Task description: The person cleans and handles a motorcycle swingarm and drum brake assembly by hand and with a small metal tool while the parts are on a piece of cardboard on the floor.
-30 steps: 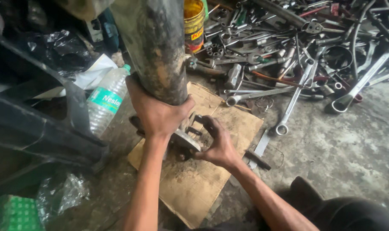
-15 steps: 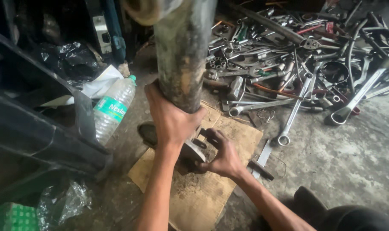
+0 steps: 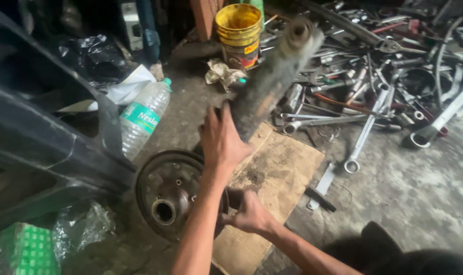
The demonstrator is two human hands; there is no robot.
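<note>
On the dirty concrete floor [image 3: 420,203], near the middle of it, a flat piece of brown cardboard [image 3: 282,173] is lying. The left hand [image 3: 221,140] is pressing against the low end of a long, grimy metal tube [image 3: 269,84], and its grip is wrapping partly around that tube. The tube is leaning up and away toward the far side of the floor. The right hand [image 3: 249,211] is sitting lower down, just at the near edge of the cardboard. Its grip is closing on a small part beside a round dark metal hub [image 3: 170,196], but I cannot tell what that small part is. The hub is lying flat on the floor, touching the left edge of the cardboard.

A clear plastic bottle [image 3: 142,119] is lying just behind the hub. A yellow bucket [image 3: 239,33] is standing at the far side of the floor. A big pile of wrenches [image 3: 374,86] is spreading over the far right corner. A green box [image 3: 25,249] is sitting at the near left corner.
</note>
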